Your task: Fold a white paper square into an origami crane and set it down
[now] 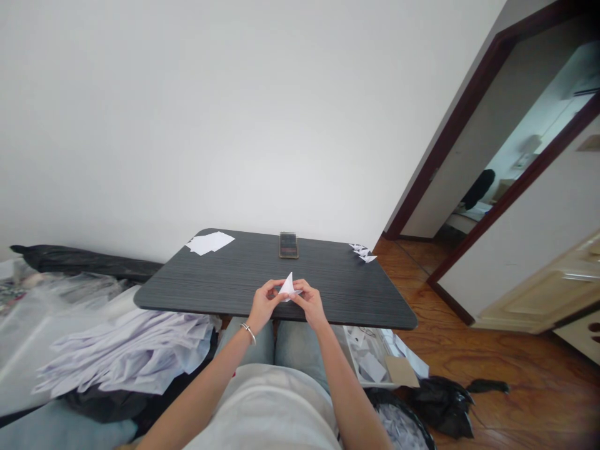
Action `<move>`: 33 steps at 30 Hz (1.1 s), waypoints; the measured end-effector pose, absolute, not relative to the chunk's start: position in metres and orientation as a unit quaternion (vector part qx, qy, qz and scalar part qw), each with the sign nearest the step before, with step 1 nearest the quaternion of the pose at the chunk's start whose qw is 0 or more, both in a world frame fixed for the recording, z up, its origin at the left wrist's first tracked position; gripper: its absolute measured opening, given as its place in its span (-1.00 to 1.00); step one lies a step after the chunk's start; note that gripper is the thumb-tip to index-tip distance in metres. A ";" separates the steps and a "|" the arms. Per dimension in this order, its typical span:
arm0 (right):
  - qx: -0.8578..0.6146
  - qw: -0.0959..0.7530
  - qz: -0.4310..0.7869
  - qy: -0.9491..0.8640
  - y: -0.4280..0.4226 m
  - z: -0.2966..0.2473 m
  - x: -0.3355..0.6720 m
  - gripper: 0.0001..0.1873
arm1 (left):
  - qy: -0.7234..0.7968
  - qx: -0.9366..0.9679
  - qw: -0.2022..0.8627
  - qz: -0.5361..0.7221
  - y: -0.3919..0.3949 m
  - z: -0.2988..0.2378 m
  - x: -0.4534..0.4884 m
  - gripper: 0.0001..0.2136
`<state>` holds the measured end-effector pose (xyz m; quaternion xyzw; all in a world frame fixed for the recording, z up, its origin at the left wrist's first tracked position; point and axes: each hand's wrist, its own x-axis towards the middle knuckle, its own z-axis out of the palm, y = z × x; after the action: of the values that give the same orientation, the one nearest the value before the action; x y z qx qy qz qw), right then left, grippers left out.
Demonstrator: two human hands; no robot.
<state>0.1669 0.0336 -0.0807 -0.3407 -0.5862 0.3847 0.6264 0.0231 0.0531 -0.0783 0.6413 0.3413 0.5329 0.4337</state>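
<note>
A small piece of folded white paper (287,285) is held up over the front edge of the dark table (244,269), one point of it standing upright. My left hand (265,303) pinches its left side with thumb and fingers. From the other side my right hand (309,301) grips it the same way, thumb in front. The thumbs nearly meet at the bottom of the paper. Several small folded paper pieces (363,253) stand in a row at the table's right end. Flat white sheets (210,242) lie at the far left corner.
A phone (289,245) rests near the table's back edge, by the white wall. Crumpled white cloth (135,350) is piled at the left. To the right below are a box of papers (370,359), a lined bin (400,428) and a black plastic bag (445,403) on the wooden floor.
</note>
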 end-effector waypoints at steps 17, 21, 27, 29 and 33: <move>-0.324 0.644 0.411 -0.559 0.034 -0.083 0.166 -0.90 | 0.345 0.644 0.438 0.524 0.053 -0.077 0.024 -0.69; -0.329 0.641 0.410 -0.560 0.033 -0.084 0.166 -0.88 | 0.348 0.648 0.435 0.519 0.053 -0.077 0.024 -0.68; -0.352 0.612 0.377 -0.600 0.031 -0.080 0.167 -0.87 | 0.340 0.648 0.435 0.524 0.053 -0.076 0.024 -0.69; -0.354 0.615 0.365 -0.603 0.031 -0.079 0.167 -0.88 | 0.339 0.649 0.431 0.526 0.052 -0.076 0.025 -0.70; -0.358 0.630 0.345 -0.596 0.031 -0.080 0.165 -0.88 | 0.345 0.657 0.422 0.521 0.050 -0.075 0.025 -0.70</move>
<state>0.1653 0.0306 -0.0804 -0.3580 -0.5964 0.3454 0.6299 0.0255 0.0502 -0.0755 0.6572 0.3447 0.5209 0.4219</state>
